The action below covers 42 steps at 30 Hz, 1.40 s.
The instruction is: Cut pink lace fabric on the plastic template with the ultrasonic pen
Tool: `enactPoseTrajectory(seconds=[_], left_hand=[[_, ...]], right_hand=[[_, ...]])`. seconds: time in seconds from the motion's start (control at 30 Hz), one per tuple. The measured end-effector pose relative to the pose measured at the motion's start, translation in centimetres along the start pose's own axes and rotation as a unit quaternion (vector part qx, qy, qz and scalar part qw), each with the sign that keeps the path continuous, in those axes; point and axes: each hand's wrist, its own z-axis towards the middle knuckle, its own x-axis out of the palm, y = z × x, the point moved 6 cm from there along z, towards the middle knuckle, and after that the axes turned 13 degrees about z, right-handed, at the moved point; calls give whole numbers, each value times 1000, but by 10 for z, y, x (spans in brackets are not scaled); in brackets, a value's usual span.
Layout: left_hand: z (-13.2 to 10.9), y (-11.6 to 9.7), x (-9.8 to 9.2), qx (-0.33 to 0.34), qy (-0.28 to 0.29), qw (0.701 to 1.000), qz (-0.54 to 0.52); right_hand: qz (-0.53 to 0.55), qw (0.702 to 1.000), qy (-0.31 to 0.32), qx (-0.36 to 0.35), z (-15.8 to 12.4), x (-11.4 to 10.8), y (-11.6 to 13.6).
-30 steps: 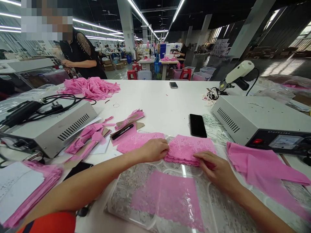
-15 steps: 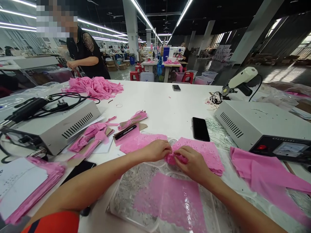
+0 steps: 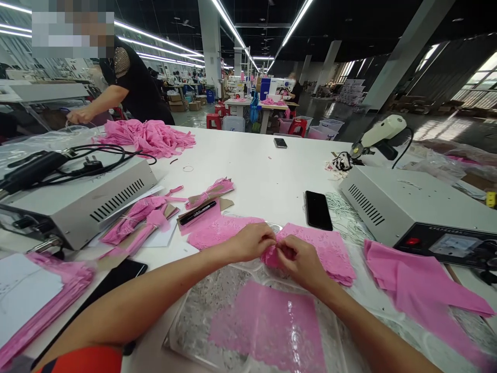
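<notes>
Left hand [image 3: 252,241] and right hand [image 3: 301,259] meeting, fingers of both pinching the pink lace stack [image 3: 330,251], lying on the white table [image 3: 248,166], black phone [image 3: 318,210] just beyond

Short sleeve [image 3: 89,360] on my left arm: orange-red fabric, dark navy stripe along one side. Forearms bare below it. Left hand [image 3: 252,242] and right hand [image 3: 301,259] bare too. Right sleeve out of frame.

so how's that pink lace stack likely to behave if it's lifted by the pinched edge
Probably floppy: the pink lace stack is thin openwork cloth, bunching where the left hand and right hand pinch its edge. Likely light for its size. The layers may slide apart, since nothing visible binds them.
</notes>
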Motion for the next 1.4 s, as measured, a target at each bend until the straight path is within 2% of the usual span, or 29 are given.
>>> enactPoseTrajectory(seconds=[0.1, 0.23, 0.4, 0.57, 0.73, 0.8, 0.9, 0.97, 1.03, 1.13, 1.2, 1.3, 1.4], left_hand=[[-1, -2, 2, -4, -27, 1000, 0], [0, 2, 14, -20, -37, 999, 21], [1, 0, 11, -55, -67, 995, 46], [14, -39, 3, -51, -67, 994, 65], [49, -80, 15, -76, -47, 993, 81], [63, -89, 20, -95, -46, 990, 89], [78, -101, 25, -98, -58, 988, 103], [84, -113, 26, -75, -74, 988, 114], [87, -127, 28, -37, -95, 987, 126], [81, -149, 35, 48, -126, 980, 146], [68, -163, 45, 129, -138, 970, 155], [39, -180, 64, 262, -139, 942, 155], [10, -192, 78, 349, -133, 916, 146]], right_hand=[[45, 999, 6, 28, 3, -3, -2], [97, 993, 17, 68, 6, -9, -4], [141, 985, -30, 94, 12, -36, -4], [150, 978, -108, 94, 14, -63, -1], [141, 968, -194, 77, 9, -83, 6], [138, 961, -232, 65, 6, -100, 12], [130, 944, -299, 44, -5, -139, 18], [121, 924, -362, 38, -22, -171, 18], [110, 894, -432, 50, -50, -202, 12], [91, 864, -486, 99, -107, -228, -5], [81, 862, -481, 136, -146, -232, -17], [62, 865, -450, 211, -199, -224, -34], [36, 861, -419, 284, -240, -215, -43]])
